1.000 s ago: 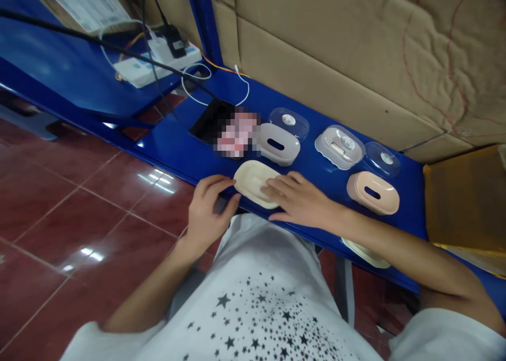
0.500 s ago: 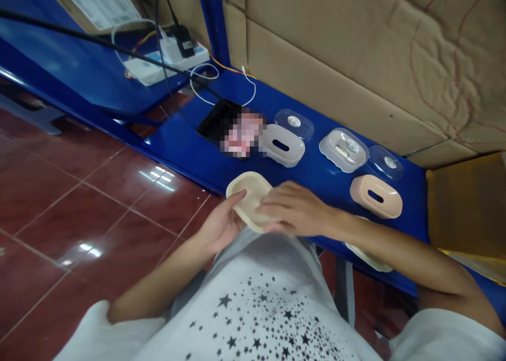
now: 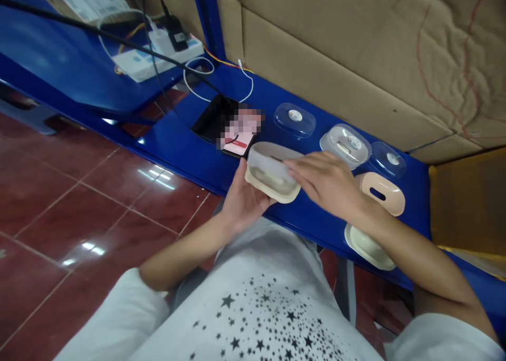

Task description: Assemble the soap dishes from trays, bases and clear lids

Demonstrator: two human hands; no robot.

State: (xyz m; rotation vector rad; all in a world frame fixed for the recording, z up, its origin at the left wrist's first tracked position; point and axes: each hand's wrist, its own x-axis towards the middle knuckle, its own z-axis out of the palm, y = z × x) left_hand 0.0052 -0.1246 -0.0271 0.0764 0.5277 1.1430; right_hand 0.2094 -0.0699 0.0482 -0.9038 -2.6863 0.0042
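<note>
My left hand (image 3: 244,205) is closed around a cream oval-cornered tray (image 3: 285,196), thumb up at its left side and fingers underneath. Over that tray, a greyish-white slotted cover (image 3: 264,155) stands tilted, its lower edge at the tray. My right hand (image 3: 328,182) grips this cover at its right end; the fingertips are partly hidden. To the right on the shelf lie a peach slotted cover (image 3: 389,192) and a second cream tray (image 3: 366,247), the latter partly behind my right forearm. A white box with a clear top (image 3: 346,144) sits farther back.
Clear plastic lids (image 3: 294,119) with round stickers lie on the blue shelf (image 3: 197,163). Behind my left hand is a phone (image 3: 241,139) with a black case or stand. A power strip (image 3: 154,60) with cables is at the upper left; cardboard (image 3: 332,50) backs the shelf.
My right hand has left the tray and taken the greyish-white cover off the shelf, bringing it over the tray. My left hand has moved right and slightly up with the tray.
</note>
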